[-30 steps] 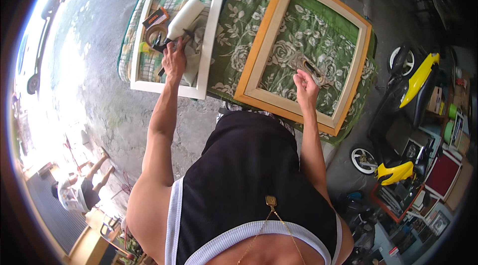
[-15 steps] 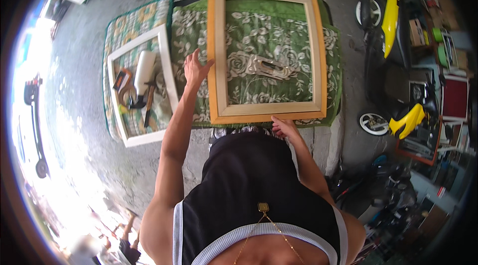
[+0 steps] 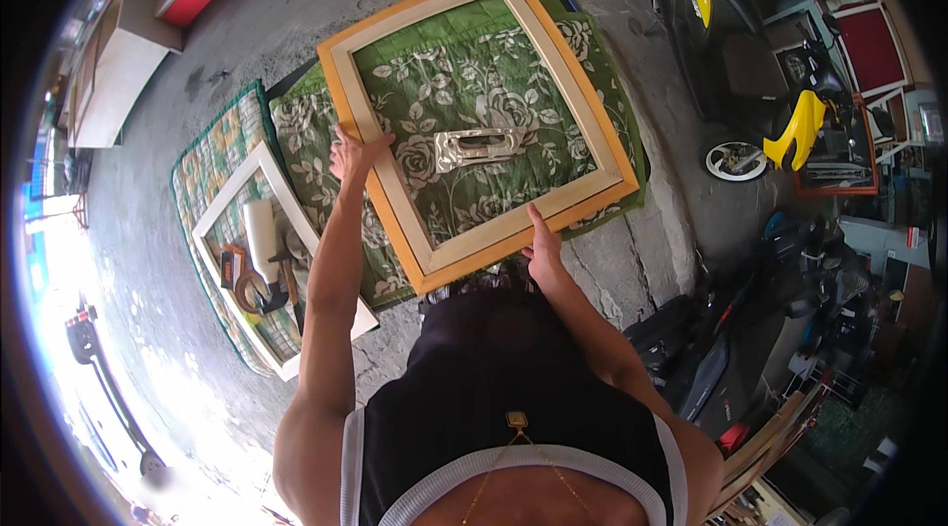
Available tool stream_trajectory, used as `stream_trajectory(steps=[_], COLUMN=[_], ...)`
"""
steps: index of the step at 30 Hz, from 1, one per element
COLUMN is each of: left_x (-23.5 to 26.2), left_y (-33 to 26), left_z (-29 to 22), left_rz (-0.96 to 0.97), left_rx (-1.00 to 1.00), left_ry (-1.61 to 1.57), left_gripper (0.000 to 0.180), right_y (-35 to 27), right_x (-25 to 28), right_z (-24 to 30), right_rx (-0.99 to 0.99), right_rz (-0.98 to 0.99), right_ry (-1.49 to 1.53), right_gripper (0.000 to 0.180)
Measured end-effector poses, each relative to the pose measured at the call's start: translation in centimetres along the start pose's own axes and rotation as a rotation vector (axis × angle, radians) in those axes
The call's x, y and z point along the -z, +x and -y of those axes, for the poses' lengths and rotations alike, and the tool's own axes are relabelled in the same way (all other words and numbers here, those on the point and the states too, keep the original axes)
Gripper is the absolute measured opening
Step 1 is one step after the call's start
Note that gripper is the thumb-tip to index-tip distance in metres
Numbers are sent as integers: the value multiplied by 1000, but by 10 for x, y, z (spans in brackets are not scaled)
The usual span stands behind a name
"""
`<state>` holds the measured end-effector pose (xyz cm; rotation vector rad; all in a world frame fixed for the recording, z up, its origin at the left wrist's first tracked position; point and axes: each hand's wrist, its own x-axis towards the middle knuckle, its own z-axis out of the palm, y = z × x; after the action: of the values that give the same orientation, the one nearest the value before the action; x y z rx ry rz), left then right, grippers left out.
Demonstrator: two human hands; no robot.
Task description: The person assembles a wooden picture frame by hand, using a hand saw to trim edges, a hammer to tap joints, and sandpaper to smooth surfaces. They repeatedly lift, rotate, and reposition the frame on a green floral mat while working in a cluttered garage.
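Honey-edged, pale-lined wooden frame (image 3: 494, 238) at twelve o'clock over green floral mat (image 3: 306, 151).
At eight o'clock, white frame (image 3: 289, 198) around white bottle (image 3: 262, 230), contents unseen; then left hand (image 3: 354, 156), fingers closed on wooden frame's nine o'clock rail; right hand (image 3: 543, 249), likewise gripping at its five o'clock; thumbs now farther over the wood.

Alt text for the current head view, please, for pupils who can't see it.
A person's left hand and right hand hold a wooden picture frame by its left and near sides, over a green floral quilt. To the left, a white bottle and a tape roll lie within a white frame.
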<state>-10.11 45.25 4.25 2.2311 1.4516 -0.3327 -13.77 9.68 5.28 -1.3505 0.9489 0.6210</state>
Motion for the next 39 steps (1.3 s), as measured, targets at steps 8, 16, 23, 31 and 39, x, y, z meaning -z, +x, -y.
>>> stream_trajectory(steps=[8, 16, 23, 31, 39], left_x=[24, 23, 59, 107, 17], left_y=[136, 226, 209, 137, -89], left_z=[-43, -103, -119, -20, 79], left_rz=[-446, -174, -135, -153, -93], left_rx=[-607, -628, -580, -516, -64], left_ry=[127, 262, 308, 214, -62], left_gripper=[112, 98, 88, 79, 80], right_y=[-14, -6, 10, 48, 158], right_x=[-5, -9, -27, 15, 25], right_z=[3, -19, -13, 119, 297], right_rx=[438, 269, 639, 819, 826], right_rz=[-104, -97, -319, -285, -40], right_ry=[135, 464, 342, -76, -701], right_gripper=[49, 47, 53, 65, 59])
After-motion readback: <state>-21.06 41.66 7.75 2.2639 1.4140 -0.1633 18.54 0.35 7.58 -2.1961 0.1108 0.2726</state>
